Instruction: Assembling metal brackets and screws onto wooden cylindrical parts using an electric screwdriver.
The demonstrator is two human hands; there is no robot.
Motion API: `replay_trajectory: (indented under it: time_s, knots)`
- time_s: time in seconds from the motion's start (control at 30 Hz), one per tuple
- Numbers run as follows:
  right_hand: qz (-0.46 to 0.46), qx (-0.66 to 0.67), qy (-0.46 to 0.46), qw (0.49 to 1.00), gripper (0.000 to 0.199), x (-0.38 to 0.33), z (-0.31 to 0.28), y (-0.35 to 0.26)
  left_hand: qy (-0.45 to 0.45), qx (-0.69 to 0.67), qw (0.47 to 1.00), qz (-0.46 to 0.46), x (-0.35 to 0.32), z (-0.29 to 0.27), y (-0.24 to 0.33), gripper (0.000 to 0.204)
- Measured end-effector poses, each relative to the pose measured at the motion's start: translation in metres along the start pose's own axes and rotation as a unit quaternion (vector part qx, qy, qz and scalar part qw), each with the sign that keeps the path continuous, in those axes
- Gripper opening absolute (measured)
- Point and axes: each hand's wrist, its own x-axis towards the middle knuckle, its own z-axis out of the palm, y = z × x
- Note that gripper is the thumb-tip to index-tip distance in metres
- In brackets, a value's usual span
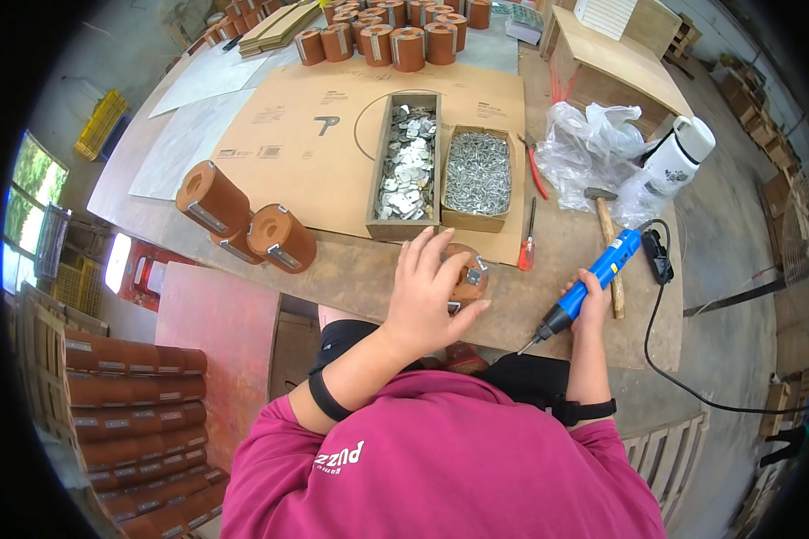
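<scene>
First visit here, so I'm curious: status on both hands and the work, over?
Left hand at brown cylinder, grip unclear. Right hand gripping blue driver, tip off the cylinder. Hammer close by driver.

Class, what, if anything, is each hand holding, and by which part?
The right hand holds the blue power screwdriver around its barrel, near its black front. The left hand is at a brown cylinder; whether it grips cannot be told.
</scene>
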Motion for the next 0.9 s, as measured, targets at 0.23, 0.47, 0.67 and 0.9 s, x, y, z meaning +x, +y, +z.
replay_trajectory:
  time_s: [0.23,0.47,0.67,0.9]
  knots:
    - [-0.002,-0.007,-0.011,1.000,0.024,-0.001,0.001,0.000,-0.021,0.119,0.991,0.058,-0.016,0.010,0.003,0.043]
    - [0.003,-0.007,-0.004,1.000,0.022,0.000,0.001,0.000,0.034,0.049,0.995,0.083,-0.026,-0.012,0.001,0.024]
    - [0.002,-0.014,0.002,1.000,0.022,0.000,0.001,-0.001,0.103,-0.015,0.994,0.028,-0.012,-0.039,-0.007,0.021]
    - [0.001,-0.011,-0.006,1.000,0.023,0.001,-0.001,0.001,0.168,-0.191,0.963,-0.085,-0.009,-0.048,-0.019,0.015]
